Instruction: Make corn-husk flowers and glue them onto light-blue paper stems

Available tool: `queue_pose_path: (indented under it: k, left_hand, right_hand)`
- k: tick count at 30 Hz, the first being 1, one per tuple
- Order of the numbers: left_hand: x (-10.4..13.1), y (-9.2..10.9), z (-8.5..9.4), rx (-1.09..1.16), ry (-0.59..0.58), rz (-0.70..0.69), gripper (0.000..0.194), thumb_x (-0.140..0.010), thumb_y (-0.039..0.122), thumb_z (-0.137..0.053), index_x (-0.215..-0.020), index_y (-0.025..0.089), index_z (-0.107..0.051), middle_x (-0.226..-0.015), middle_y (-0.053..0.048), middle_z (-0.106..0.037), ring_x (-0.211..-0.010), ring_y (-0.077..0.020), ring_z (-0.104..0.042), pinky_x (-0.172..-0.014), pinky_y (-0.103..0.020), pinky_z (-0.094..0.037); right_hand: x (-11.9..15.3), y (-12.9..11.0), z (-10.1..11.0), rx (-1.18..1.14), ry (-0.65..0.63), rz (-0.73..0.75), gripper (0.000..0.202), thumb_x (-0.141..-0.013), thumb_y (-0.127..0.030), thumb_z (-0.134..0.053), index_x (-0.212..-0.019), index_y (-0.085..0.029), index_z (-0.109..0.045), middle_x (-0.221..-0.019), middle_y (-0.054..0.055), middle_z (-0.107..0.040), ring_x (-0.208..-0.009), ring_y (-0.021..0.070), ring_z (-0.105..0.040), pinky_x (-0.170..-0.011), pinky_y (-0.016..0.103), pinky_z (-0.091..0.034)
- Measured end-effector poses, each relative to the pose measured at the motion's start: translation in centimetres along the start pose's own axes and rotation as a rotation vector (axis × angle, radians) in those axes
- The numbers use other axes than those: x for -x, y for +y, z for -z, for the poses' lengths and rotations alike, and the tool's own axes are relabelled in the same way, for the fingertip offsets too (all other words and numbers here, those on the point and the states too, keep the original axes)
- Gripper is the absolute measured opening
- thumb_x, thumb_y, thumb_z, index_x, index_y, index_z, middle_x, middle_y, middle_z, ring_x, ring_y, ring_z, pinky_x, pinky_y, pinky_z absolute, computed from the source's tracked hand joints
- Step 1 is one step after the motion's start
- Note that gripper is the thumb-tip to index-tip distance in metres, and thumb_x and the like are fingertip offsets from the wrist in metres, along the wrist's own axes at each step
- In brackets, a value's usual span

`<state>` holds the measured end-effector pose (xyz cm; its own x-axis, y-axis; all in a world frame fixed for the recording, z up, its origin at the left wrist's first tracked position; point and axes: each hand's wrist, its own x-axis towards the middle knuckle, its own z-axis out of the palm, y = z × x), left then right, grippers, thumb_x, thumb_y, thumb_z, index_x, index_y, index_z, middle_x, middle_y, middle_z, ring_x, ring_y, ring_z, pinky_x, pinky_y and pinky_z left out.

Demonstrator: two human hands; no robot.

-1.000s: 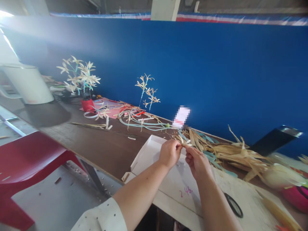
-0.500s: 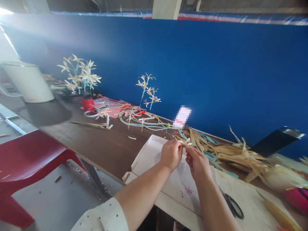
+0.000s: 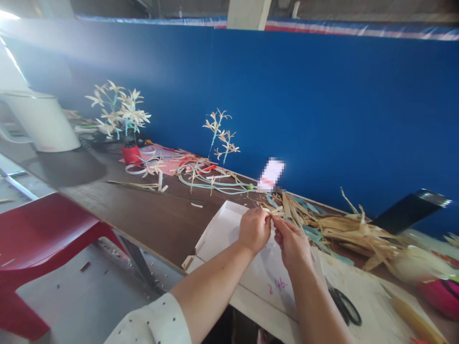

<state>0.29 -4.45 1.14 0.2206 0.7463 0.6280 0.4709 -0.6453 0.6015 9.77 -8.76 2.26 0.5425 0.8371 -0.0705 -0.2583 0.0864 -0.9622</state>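
Observation:
Above the white cardboard, my left hand is closed in a pinch, its fingertips meeting those of my right hand. Between them both grip a small bundle of pale husk strips, whose flat ends stick out past the fingers; the pinched part is hidden. The fingers of my right hand are curled, thumb and index pressed on the bundle. Black-handled scissors lie beside my right forearm, partly covered by it.
Dried husks are heaped at the right, near a dark upright object. Finished husk flowers stand by the blue partition. Farther left are a red-potted flower arrangement, a white jug and a red stool.
My right hand has shifted slightly left, closer to my left hand, and the strips' ends have turned a little. My left hand stays almost in place.

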Motion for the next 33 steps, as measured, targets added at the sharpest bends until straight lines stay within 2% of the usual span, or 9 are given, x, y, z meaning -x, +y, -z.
queue_pose_path:
  k: [6,13,19,27,33]
  left_hand:
    - [-0.4,0.0,-0.4,0.146,0.061,0.166,0.006,-0.078,0.018,-0.057,-0.074,0.019,-0.062,-0.077,-0.003,-0.065,-0.074,-0.0141,-0.058,-0.070,-0.025,-0.043]
    - [-0.8,-0.1,0.2,0.246,-0.005,0.355,0.006,-0.075,0.023,-0.062,-0.075,0.019,-0.066,-0.076,-0.001,-0.068,-0.072,-0.0138,-0.060,-0.069,-0.025,-0.045]
    - [-0.6,-0.2,0.0,0.323,-0.052,0.334,0.007,-0.072,0.026,-0.064,-0.076,0.020,-0.066,-0.078,0.000,-0.069,-0.072,-0.0134,-0.061,-0.066,-0.023,-0.045]
    - [-0.7,0.1,0.4,0.305,-0.109,0.307,0.014,-0.073,0.034,-0.063,-0.070,0.020,-0.065,-0.070,0.001,-0.067,-0.065,-0.0121,-0.059,-0.061,-0.021,-0.042]
    - [-0.5,0.0,0.2,0.427,-0.200,0.329,0.021,-0.074,0.040,-0.063,-0.072,0.020,-0.065,-0.070,0.001,-0.068,-0.064,-0.0119,-0.060,-0.057,-0.020,-0.041]
  right_hand:
    - [-0.3,-0.2,0.5,-0.014,-0.026,0.028,0.035,-0.055,-0.030,-0.079,-0.086,-0.016,-0.072,-0.058,-0.003,-0.050,-0.046,0.0057,-0.035,-0.039,0.020,-0.027]
    - [-1.0,0.0,1.4,-0.002,-0.024,0.040,0.037,-0.054,-0.033,-0.080,-0.086,-0.017,-0.071,-0.055,-0.005,-0.046,-0.045,0.0048,-0.033,-0.040,0.019,-0.026]
    - [-1.1,0.5,1.5,0.105,-0.090,0.087,0.039,-0.061,-0.040,-0.078,-0.092,-0.018,-0.070,-0.057,-0.004,-0.048,-0.046,0.0055,-0.035,-0.042,0.020,-0.028]
    - [-1.0,0.1,1.6,0.040,-0.071,0.096,0.036,-0.059,-0.038,-0.078,-0.087,-0.017,-0.071,-0.057,-0.004,-0.048,-0.046,0.0060,-0.035,-0.042,0.021,-0.028]
    - [-1.1,0.1,1.8,0.002,-0.078,0.097,0.028,-0.060,-0.036,-0.078,-0.080,-0.018,-0.071,-0.056,-0.003,-0.049,-0.047,0.0058,-0.035,-0.042,0.021,-0.026]
